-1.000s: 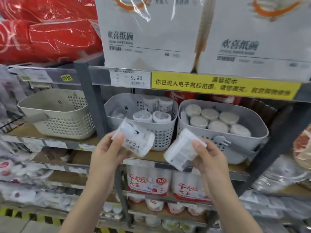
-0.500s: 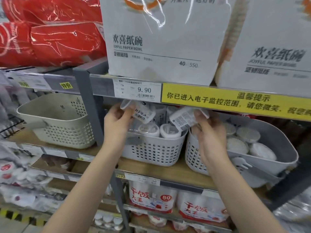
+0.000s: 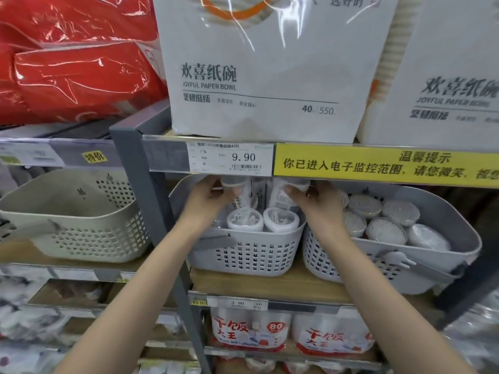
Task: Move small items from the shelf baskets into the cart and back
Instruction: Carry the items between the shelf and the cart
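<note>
Two small clear tubs are held over the back of the middle basket (image 3: 251, 255), a grey perforated one on the wooden shelf: the left hand (image 3: 208, 198) curls its fingers round the left tub (image 3: 237, 188), and the right hand (image 3: 318, 201) grips the right tub (image 3: 286, 193) the same way, both tubs partly hidden under the price rail above. Inside the middle basket, in front of the hands, two more round tubs (image 3: 263, 218) stand side by side with their clear lids up, and further white tubs show behind them. Just to the right of the middle basket, touching or nearly touching it, sits a larger grey basket (image 3: 432, 268) holding a cluster of round lidded containers (image 3: 383, 217) packed close together. To the left of the middle basket, beyond the grey upright post (image 3: 151, 211), a cream basket (image 3: 81, 228) stands on the neighbouring shelf; nothing shows inside it from this angle. Directly above the middle basket the rail carries a white price tag (image 3: 229, 159) reading 9.90 and a yellow notice strip (image 3: 386, 166). Above that rest white packs of paper bowls (image 3: 270, 66), with red wrapped packs (image 3: 75, 58) to their left. Below the middle basket, packs with red print (image 3: 251, 333) fill the lower shelf.
</note>
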{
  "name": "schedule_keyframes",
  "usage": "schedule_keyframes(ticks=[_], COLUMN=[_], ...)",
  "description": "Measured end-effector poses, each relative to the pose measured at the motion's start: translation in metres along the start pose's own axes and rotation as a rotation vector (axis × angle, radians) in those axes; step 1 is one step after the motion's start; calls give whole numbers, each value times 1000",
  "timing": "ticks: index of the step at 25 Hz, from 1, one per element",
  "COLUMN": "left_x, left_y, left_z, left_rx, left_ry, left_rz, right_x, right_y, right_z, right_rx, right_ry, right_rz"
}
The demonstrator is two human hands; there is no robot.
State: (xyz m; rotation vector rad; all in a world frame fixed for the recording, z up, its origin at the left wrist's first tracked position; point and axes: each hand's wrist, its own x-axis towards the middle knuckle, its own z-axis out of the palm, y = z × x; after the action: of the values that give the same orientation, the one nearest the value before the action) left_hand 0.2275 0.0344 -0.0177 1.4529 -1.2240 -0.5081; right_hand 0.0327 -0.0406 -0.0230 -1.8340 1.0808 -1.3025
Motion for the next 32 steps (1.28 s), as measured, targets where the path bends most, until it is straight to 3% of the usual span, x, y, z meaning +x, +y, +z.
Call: schedule_keyframes(ticks=[12, 24, 32], left_x=[18, 22, 21], left_y=[-10, -15, -21], left_z=[12, 14, 11], left_rx=[87, 98, 184], left_ry=[-286, -249, -284], left_rz=[-120, -241, -175], right_x=[2, -4, -14], right_y=[-1, 3, -1], right_z=[3, 9, 7], right_rx=[-292, -474, -521], right_ry=[-220, -213, -187], right_rz=[-16, -54, -88])
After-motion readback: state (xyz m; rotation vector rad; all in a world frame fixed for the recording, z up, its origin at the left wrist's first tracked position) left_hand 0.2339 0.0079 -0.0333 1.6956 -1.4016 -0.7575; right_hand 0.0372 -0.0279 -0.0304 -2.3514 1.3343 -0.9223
